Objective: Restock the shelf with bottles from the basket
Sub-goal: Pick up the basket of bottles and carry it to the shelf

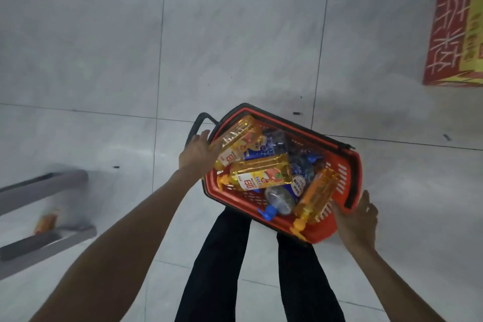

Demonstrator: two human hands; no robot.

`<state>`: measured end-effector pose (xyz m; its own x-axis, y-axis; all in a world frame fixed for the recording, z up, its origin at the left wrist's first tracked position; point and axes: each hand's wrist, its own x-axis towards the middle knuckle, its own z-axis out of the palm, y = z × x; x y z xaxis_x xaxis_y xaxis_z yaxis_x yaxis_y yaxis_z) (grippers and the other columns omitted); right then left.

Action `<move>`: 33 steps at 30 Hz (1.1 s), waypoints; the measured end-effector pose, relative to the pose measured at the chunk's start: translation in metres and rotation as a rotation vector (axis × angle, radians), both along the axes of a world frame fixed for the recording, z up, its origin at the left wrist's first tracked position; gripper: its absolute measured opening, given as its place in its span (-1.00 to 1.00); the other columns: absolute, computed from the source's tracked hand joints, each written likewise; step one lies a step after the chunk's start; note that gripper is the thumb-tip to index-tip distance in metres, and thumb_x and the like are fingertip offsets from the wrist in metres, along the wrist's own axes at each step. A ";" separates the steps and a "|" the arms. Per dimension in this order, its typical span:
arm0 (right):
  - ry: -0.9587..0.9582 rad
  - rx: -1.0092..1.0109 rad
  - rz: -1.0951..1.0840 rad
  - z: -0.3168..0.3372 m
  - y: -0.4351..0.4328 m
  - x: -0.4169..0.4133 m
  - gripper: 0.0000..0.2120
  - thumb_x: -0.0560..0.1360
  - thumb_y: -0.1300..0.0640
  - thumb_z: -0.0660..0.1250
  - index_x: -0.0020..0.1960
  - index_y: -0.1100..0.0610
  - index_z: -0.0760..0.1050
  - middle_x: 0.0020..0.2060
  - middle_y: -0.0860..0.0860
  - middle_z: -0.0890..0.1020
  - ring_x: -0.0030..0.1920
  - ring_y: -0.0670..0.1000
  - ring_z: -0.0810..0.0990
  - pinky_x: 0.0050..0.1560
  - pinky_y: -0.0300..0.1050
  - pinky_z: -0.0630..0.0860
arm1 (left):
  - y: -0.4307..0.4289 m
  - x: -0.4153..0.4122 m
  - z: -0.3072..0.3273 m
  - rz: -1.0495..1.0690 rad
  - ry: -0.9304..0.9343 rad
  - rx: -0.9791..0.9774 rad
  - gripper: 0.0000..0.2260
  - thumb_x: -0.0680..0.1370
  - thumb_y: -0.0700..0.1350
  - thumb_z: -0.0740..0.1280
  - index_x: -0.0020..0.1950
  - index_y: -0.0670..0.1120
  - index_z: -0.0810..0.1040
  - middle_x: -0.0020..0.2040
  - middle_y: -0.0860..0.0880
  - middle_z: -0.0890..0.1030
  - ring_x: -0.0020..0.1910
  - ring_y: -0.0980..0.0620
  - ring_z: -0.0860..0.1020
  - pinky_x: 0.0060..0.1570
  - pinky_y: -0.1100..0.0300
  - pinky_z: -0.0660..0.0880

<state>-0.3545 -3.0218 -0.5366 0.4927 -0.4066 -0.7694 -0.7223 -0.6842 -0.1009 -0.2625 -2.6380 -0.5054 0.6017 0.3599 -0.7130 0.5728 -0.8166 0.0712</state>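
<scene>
Two flat palms steady the basket (350,165) of bottles (261,175): your left hand (197,151) at 9 o'clock, right hand (358,219) at 4, fingers straight, gripping nothing.

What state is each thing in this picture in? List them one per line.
basket, packed with bottles, handles folded down.
orange bottles, three, lying on their sides, caps on.
blue-capped bottles, lying under the orange ones.
left hand, at the basket's left end; grip unclear.
right hand, at the basket's right end, fingers relaxed.
shelf, blurred, holding one shelf bottle.
</scene>
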 end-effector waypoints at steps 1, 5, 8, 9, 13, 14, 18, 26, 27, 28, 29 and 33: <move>0.001 0.013 -0.078 -0.011 0.000 0.001 -0.11 0.51 -0.33 0.32 0.62 -0.03 -0.06 0.52 0.28 0.22 0.45 0.39 0.31 0.25 0.43 0.46 | -0.001 0.005 -0.009 0.017 0.011 -0.008 -0.29 0.60 0.46 0.04 0.58 0.02 0.29 0.49 -0.11 0.45 0.38 -0.19 0.51 0.26 -0.17 0.48; -0.001 0.085 -0.296 -0.048 -0.002 0.000 -0.13 0.53 -0.20 0.38 0.63 0.01 -0.03 0.46 0.31 0.33 0.35 0.40 0.44 0.23 0.36 0.47 | 0.004 0.019 -0.047 0.076 0.041 -0.107 -0.27 0.45 0.63 0.02 0.33 0.12 0.44 0.12 -0.02 0.63 0.08 -0.11 0.64 0.17 -0.13 0.57; -0.039 0.118 -0.401 -0.066 -0.006 0.004 -0.22 0.49 -0.13 0.44 0.56 0.06 0.15 0.34 0.28 0.50 0.23 0.35 0.57 0.17 0.29 0.55 | 0.005 0.024 -0.065 0.196 0.016 -0.276 -0.46 0.54 0.47 0.18 0.26 0.09 0.44 0.03 0.00 0.64 -0.03 0.01 0.65 0.04 -0.05 0.64; -0.054 0.120 -0.440 -0.069 -0.007 0.007 -0.27 0.48 -0.11 0.45 0.51 0.10 0.22 0.29 0.26 0.55 0.19 0.33 0.60 0.15 0.26 0.57 | 0.005 0.027 -0.069 0.247 0.015 -0.319 -0.44 0.54 0.46 0.20 0.30 0.06 0.44 0.06 0.00 0.64 0.01 0.01 0.64 0.07 -0.05 0.64; -0.054 0.115 -0.489 -0.093 -0.023 0.013 -0.34 0.32 -0.26 0.45 0.26 0.10 0.46 0.05 0.13 0.69 -0.02 0.22 0.69 0.04 0.24 0.64 | 0.014 0.035 -0.099 0.404 0.037 -0.368 -0.37 0.53 0.46 0.25 0.32 -0.04 0.47 0.11 -0.05 0.66 0.07 -0.07 0.65 0.15 -0.07 0.63; -0.040 0.114 -0.501 -0.097 -0.026 0.015 -0.37 0.32 -0.25 0.47 0.22 0.10 0.47 0.02 0.09 0.68 -0.05 0.19 0.68 0.04 0.22 0.64 | 0.018 0.035 -0.108 0.443 0.037 -0.367 -0.38 0.56 0.42 0.26 0.32 -0.07 0.49 0.09 -0.07 0.66 0.08 -0.10 0.66 0.17 -0.09 0.63; -0.012 0.058 -0.495 -0.097 -0.029 0.023 -0.53 0.46 -0.06 0.50 0.20 0.20 0.45 -0.06 0.10 0.57 -0.06 0.19 0.60 0.00 0.10 0.60 | 0.026 0.034 -0.131 0.494 0.045 -0.314 -0.38 0.57 0.40 0.26 0.23 -0.14 0.59 -0.06 -0.11 0.68 -0.11 -0.09 0.65 -0.04 0.03 0.59; 0.099 -0.045 -0.277 -0.114 -0.050 0.026 -0.57 0.28 -0.14 0.49 -0.01 0.14 0.56 -0.11 0.22 0.69 -0.09 0.28 0.67 0.02 0.22 0.64 | 0.027 0.038 -0.114 0.508 0.111 -0.336 -0.38 0.56 0.39 0.29 0.40 -0.07 0.52 0.06 -0.08 0.66 0.00 -0.06 0.65 0.11 0.02 0.63; 0.102 -0.041 -0.238 -0.114 -0.052 0.026 -0.62 0.35 -0.10 0.50 0.00 0.15 0.56 -0.11 0.23 0.68 -0.09 0.29 0.66 0.03 0.23 0.63 | 0.029 0.034 -0.107 0.514 0.124 -0.345 -0.39 0.56 0.38 0.30 0.39 -0.05 0.52 0.05 -0.07 0.66 -0.02 -0.05 0.65 0.09 0.04 0.61; 0.102 -0.046 -0.195 -0.105 -0.049 0.030 -0.67 0.40 -0.06 0.49 0.01 0.15 0.55 -0.11 0.23 0.68 -0.09 0.29 0.66 0.04 0.23 0.63 | 0.032 0.029 -0.102 0.522 0.125 -0.361 -0.42 0.56 0.38 0.30 0.36 -0.03 0.51 0.04 -0.06 0.66 -0.03 -0.03 0.65 0.08 0.05 0.61; 0.094 -0.050 -0.164 -0.094 -0.047 0.034 -0.69 0.43 -0.04 0.48 0.02 0.16 0.55 -0.12 0.22 0.67 -0.09 0.28 0.66 0.04 0.22 0.62 | 0.036 0.025 -0.098 0.542 0.140 -0.370 -0.39 0.55 0.39 0.31 0.37 -0.05 0.52 0.05 -0.06 0.67 -0.01 -0.04 0.65 0.11 0.04 0.62; 0.104 -0.039 -0.100 -0.038 -0.041 0.052 -0.73 0.48 -0.01 0.44 0.05 0.15 0.53 -0.15 0.19 0.66 -0.12 0.25 0.64 -0.03 0.08 0.60 | 0.050 0.010 -0.049 0.657 0.167 -0.472 -0.34 0.50 0.39 0.38 0.37 -0.09 0.56 0.07 -0.08 0.70 -0.01 -0.05 0.69 -0.03 0.10 0.64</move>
